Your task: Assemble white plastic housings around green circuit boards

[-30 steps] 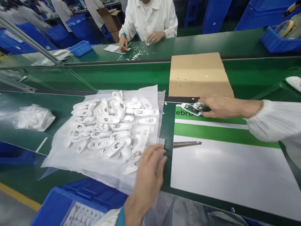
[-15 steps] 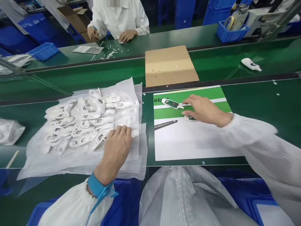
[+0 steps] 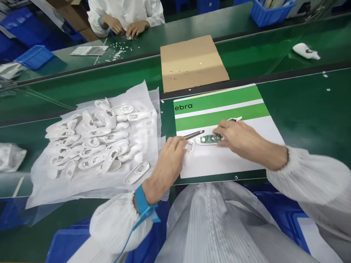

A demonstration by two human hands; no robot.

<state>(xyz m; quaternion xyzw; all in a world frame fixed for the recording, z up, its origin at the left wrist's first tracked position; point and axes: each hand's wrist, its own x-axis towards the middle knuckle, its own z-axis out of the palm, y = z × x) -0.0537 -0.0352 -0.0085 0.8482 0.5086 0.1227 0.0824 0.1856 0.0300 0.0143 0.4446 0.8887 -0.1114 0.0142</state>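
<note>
I see the long green bench (image 3: 301, 109) first, then the white foam sheet (image 3: 41, 190) heaped with white plastic shells (image 3: 93, 142), then the green-and-white printed mat (image 3: 219, 106). Over the mat's white part, my right hand (image 3: 236, 138) is curled, its fingertips gripping one end of the white housing with a green circuit board (image 3: 210, 139) (it lies flat). My left hand (image 3: 170, 157), half closed, pinches a small white plastic shell (image 3: 189, 147) just beside that housing. Slim metal tweezers (image 3: 195, 134) lie close above both.

An electronics assembly factory: green conveyor belt (image 3: 115, 84), blue parts bins (image 3: 34, 56), white-coated co-worker (image 3: 123, 14) opposite.
</note>
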